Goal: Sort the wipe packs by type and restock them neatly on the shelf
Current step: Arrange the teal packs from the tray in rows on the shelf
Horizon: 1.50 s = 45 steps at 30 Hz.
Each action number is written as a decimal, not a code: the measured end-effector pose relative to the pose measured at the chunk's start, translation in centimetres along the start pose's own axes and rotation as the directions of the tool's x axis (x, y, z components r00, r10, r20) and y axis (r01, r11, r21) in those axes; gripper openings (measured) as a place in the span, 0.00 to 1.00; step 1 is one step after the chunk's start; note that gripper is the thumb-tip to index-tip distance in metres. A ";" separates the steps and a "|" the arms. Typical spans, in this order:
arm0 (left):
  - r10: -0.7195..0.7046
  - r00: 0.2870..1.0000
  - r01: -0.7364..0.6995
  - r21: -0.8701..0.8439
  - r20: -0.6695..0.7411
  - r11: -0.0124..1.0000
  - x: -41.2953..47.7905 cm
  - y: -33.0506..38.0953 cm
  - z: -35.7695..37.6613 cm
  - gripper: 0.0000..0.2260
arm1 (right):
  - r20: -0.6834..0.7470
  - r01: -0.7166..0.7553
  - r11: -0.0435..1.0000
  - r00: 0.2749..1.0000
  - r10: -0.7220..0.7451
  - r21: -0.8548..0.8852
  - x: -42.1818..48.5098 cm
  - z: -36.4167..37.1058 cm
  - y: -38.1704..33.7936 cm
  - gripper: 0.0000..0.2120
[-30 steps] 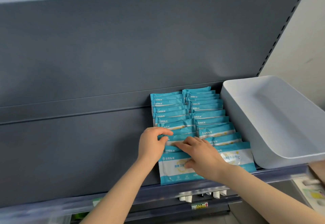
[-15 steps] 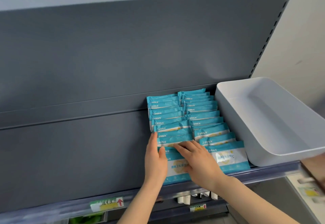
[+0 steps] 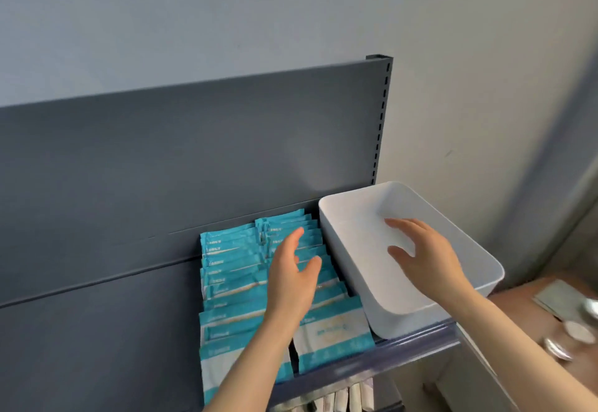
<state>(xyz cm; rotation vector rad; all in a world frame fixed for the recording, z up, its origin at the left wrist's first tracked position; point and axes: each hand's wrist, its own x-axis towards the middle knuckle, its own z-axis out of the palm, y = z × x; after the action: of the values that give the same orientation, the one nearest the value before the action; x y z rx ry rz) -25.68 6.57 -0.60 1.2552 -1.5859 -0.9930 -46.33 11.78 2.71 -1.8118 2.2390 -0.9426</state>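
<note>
The teal wipe packs lie in two overlapping rows on the shelf, just left of a white bin. The left hand hovers released above them; the right hand, fingers spread, holds nothing over the bin.
</note>
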 end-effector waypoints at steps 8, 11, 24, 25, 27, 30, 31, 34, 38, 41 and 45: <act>-0.203 0.979 0.203 -0.025 0.001 0.979 0.7 0.8 11.0 0.32 | 0.047 -0.076 0.991 0.996 0.082 -0.113 3.2 -4.1 10.7 0.23; -0.236 0.966 0.241 0.045 -0.103 0.969 -0.2 1.9 12.9 0.31 | 0.089 -0.119 0.985 0.987 0.131 -0.125 3.6 -4.6 13.7 0.25; -0.275 0.924 0.308 0.092 -0.264 0.947 -0.6 1.9 14.5 0.31 | 0.172 -0.338 0.907 0.938 0.302 0.251 3.6 -2.4 17.4 0.35; -0.279 0.920 0.311 0.079 -0.274 0.947 -0.7 1.9 14.5 0.31 | 0.174 -0.338 0.906 0.938 0.301 0.255 3.6 -2.4 17.4 0.35; -0.286 0.910 0.316 0.056 -0.299 0.947 -0.9 2.0 14.5 0.31 | 0.178 -0.347 0.902 0.935 0.308 0.259 3.5 -2.4 17.3 0.36; -0.295 0.901 0.320 0.028 -0.319 0.947 -1.1 2.0 14.7 0.29 | 0.183 -0.355 0.892 0.932 0.313 0.280 3.4 -2.4 17.4 0.37; -0.301 0.899 0.325 0.024 -0.317 0.945 -1.2 2.2 14.7 0.28 | 0.184 -0.357 0.888 0.931 0.315 0.290 3.4 -2.4 17.4 0.37; -0.330 0.895 0.347 0.001 -0.300 0.938 -1.5 3.1 14.9 0.28 | 0.168 -0.365 0.869 0.930 0.326 0.334 3.2 -2.6 17.3 0.37; -0.269 0.912 0.269 -0.043 -0.310 0.962 -2.6 5.5 13.7 0.31 | 0.069 -0.322 0.857 0.944 0.323 0.401 2.4 -4.1 16.3 0.37; -0.216 0.913 0.210 -0.056 -0.346 0.976 -3.6 7.2 11.3 0.30 | 0.020 -0.242 0.869 0.966 0.259 0.431 2.0 -5.4 13.6 0.36; -0.191 0.900 0.181 -0.062 -0.392 0.982 -5.6 7.8 6.8 0.27 | 0.020 -0.154 0.889 0.987 0.161 0.430 1.1 -5.2 9.2 0.36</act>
<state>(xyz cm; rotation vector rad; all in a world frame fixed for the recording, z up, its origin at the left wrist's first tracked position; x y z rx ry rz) -33.75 13.98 3.80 1.5040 -1.1524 -0.8038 -56.79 13.64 2.38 -1.4101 1.9437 -1.2969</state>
